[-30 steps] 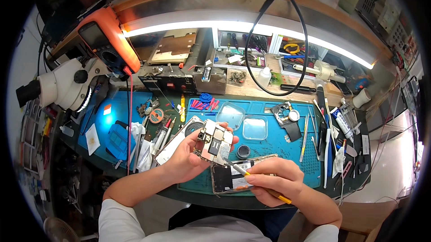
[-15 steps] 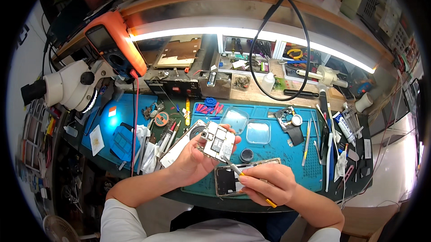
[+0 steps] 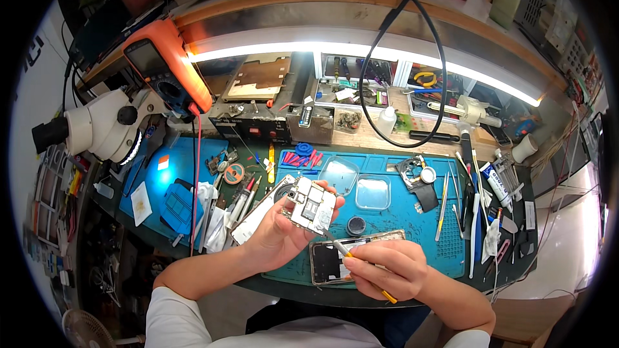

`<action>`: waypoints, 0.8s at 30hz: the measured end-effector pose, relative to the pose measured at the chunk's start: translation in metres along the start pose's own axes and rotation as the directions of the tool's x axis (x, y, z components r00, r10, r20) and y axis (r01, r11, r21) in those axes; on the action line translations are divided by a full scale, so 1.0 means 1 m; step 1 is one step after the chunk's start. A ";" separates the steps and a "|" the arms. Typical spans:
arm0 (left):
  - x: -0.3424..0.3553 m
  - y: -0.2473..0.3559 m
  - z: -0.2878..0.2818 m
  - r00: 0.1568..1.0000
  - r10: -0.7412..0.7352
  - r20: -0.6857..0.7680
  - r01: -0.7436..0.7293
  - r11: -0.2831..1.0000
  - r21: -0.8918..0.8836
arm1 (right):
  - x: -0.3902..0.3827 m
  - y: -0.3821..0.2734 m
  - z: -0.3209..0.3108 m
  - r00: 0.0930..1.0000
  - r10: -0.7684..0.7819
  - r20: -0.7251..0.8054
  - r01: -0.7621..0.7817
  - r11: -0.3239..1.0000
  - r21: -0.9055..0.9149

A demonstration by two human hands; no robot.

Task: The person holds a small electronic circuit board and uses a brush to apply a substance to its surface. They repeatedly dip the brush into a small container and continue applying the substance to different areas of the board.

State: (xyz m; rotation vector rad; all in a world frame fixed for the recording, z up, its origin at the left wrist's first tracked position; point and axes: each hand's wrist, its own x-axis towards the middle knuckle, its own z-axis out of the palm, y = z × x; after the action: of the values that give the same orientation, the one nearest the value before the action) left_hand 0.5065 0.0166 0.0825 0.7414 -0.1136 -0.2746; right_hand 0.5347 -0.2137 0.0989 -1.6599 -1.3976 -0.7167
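Observation:
My left hand (image 3: 284, 235) grips a small phone circuit board (image 3: 309, 204) with metal shields, held tilted above the mat. My right hand (image 3: 390, 270) is closed on a yellow-handled tool (image 3: 342, 247) with a silver shaft, its tip at the board's lower right corner; whether it touches, I cannot tell. Below lies an opened phone frame (image 3: 325, 264) with a black battery area, partly hidden by my right hand. A small dark jar (image 3: 356, 225) stands just right of the board, and a white phone part (image 3: 250, 219) lies behind my left hand.
The blue mat (image 3: 419, 232) holds clear plastic trays (image 3: 373, 192) and loose parts. Tweezers (image 3: 442, 206) and several tools crowd the right. A white microscope (image 3: 97, 129) and orange multimeter (image 3: 161, 67) stand left. A black cable loop (image 3: 438, 58) hangs before the lit shelf.
The view has shifted, so the bench appears slightly right and lower. The board now shows brighter at a changed tilt, and my right hand with the tool sits a little left.

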 end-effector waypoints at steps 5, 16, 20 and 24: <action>0.000 -0.001 -0.001 1.000 -0.004 0.008 0.004 1.000 -0.023 | -0.001 0.001 0.001 1.000 -0.012 -0.017 0.011 1.000 -0.013; 0.001 0.001 0.000 1.000 -0.008 0.001 0.008 1.000 0.002 | -0.001 -0.001 -0.004 0.999 0.029 -0.025 -0.029 0.999 -0.034; 0.001 0.001 0.002 1.000 -0.011 0.009 0.011 1.000 -0.011 | -0.002 0.001 0.000 1.000 0.006 -0.006 -0.006 0.999 -0.034; 0.000 0.001 0.001 1.000 0.000 0.003 0.000 1.000 -0.020 | -0.002 0.001 0.001 1.000 -0.001 -0.008 0.001 0.999 -0.036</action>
State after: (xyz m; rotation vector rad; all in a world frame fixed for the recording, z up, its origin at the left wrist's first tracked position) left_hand 0.5063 0.0168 0.0846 0.7206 -0.1137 -0.2771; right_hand 0.5354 -0.2134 0.0962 -1.6825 -1.3880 -0.7522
